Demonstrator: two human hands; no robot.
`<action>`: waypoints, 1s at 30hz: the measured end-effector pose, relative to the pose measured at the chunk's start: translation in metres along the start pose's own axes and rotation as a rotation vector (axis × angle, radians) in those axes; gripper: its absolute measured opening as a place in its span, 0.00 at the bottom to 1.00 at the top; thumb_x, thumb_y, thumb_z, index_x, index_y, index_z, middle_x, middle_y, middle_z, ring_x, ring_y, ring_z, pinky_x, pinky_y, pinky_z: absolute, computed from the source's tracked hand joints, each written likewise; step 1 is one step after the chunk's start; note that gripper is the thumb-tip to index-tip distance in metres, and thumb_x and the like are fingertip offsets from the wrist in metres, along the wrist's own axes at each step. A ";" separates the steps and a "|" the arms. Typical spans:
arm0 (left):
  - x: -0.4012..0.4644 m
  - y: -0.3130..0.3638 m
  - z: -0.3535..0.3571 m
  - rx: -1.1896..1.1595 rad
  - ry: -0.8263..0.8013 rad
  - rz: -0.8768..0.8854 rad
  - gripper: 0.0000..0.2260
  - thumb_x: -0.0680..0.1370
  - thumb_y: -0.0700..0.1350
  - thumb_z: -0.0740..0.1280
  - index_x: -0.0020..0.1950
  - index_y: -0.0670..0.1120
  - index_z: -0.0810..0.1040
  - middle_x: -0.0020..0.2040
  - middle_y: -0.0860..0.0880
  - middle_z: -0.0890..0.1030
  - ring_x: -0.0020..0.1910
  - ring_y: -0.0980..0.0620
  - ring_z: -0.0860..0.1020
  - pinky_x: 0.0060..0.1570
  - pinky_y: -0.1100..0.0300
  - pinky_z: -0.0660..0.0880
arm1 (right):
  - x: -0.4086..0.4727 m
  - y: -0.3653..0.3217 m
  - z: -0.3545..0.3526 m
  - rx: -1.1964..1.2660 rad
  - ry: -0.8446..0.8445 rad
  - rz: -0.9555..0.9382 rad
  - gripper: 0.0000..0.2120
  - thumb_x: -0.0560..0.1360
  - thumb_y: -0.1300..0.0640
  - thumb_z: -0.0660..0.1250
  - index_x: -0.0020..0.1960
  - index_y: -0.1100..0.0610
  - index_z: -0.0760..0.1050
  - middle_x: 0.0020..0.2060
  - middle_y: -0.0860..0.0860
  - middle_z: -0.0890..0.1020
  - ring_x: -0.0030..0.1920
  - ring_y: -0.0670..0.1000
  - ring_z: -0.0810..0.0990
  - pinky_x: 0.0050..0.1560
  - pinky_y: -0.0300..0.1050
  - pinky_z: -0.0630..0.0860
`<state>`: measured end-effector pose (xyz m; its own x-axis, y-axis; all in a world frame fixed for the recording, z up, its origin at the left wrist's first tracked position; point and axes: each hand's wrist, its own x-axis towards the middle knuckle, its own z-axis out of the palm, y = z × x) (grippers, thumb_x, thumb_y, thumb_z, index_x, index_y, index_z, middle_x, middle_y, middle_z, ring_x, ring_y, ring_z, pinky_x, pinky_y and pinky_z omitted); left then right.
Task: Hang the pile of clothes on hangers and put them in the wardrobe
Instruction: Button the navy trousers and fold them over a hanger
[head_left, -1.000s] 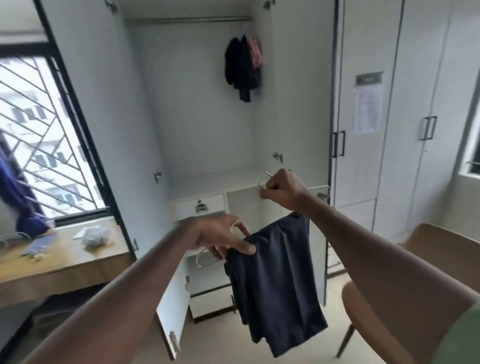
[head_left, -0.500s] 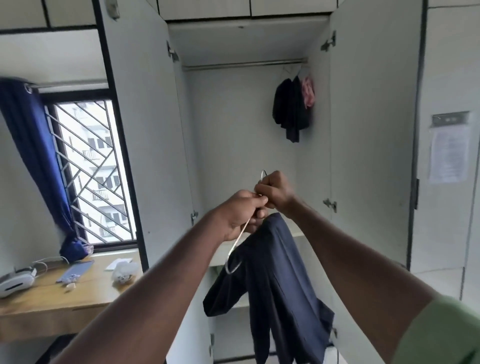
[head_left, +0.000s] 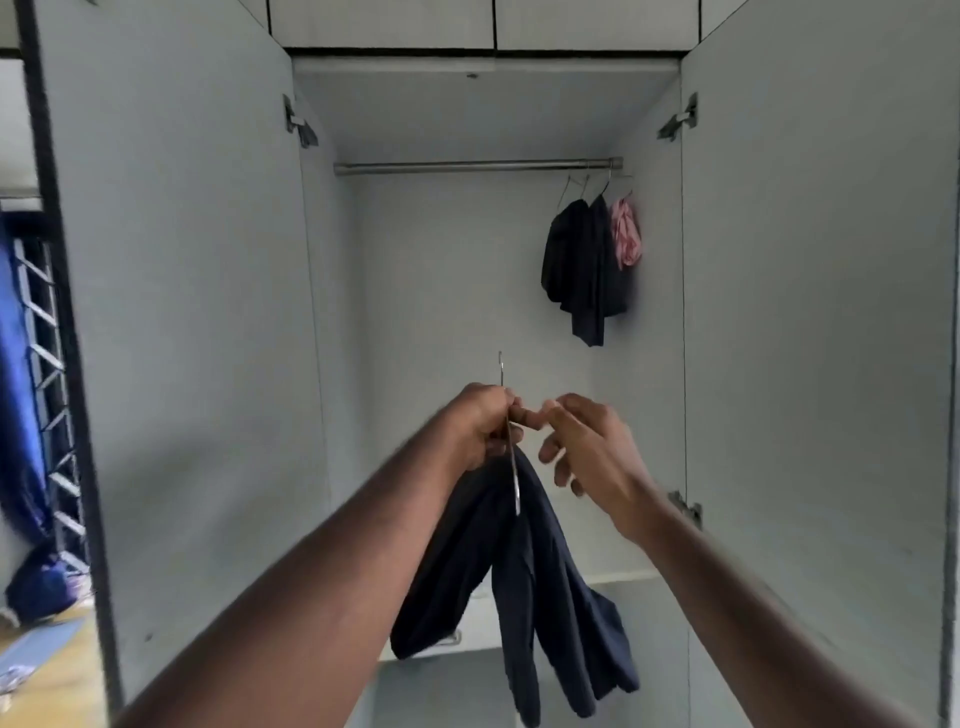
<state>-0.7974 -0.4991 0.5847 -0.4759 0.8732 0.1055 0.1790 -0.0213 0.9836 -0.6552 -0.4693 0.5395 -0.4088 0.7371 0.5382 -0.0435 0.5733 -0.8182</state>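
Two hands meet at frame centre: the left hand (head_left: 480, 423) has its grip clenched on a wire hanger (head_left: 511, 452) draped with dark trousers (head_left: 524, 571), while the right hand (head_left: 592, 449) hovers released beside it, below the wardrobe rail (head_left: 467, 167).

Two hands (head_left: 480, 423) (head_left: 592, 447), one held hanger (head_left: 511, 457), three hung garments (head_left: 582, 265), one rail (head_left: 475, 166), two open doors (head_left: 182, 312).

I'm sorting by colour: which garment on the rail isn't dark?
The pink garment, rightmost on the rail, against the wardrobe's right wall. The two garments left of it are dark.
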 end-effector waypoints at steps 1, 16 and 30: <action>0.016 0.004 0.000 0.017 0.003 0.010 0.11 0.85 0.40 0.54 0.46 0.43 0.74 0.27 0.50 0.82 0.25 0.53 0.70 0.22 0.64 0.59 | 0.004 0.000 -0.001 0.012 -0.014 0.011 0.17 0.83 0.47 0.61 0.47 0.58 0.80 0.36 0.57 0.81 0.29 0.52 0.75 0.25 0.40 0.67; 0.239 0.043 0.010 0.017 -0.206 0.142 0.12 0.82 0.35 0.52 0.61 0.35 0.71 0.43 0.40 0.86 0.25 0.52 0.77 0.23 0.63 0.57 | 0.158 0.027 0.063 -1.156 0.131 0.070 0.12 0.85 0.56 0.56 0.64 0.57 0.72 0.47 0.54 0.75 0.50 0.57 0.78 0.44 0.47 0.73; 0.409 0.092 -0.034 0.170 -0.134 0.394 0.11 0.80 0.39 0.58 0.54 0.39 0.79 0.41 0.45 0.87 0.29 0.51 0.78 0.29 0.62 0.61 | 0.344 0.049 0.030 -1.265 0.462 -0.109 0.11 0.85 0.53 0.57 0.55 0.58 0.75 0.42 0.55 0.75 0.42 0.58 0.73 0.41 0.51 0.70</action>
<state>-1.0048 -0.1603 0.7230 -0.2289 0.8703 0.4362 0.4687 -0.2942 0.8329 -0.8255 -0.1990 0.6785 -0.1050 0.5754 0.8111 0.9092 0.3860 -0.1562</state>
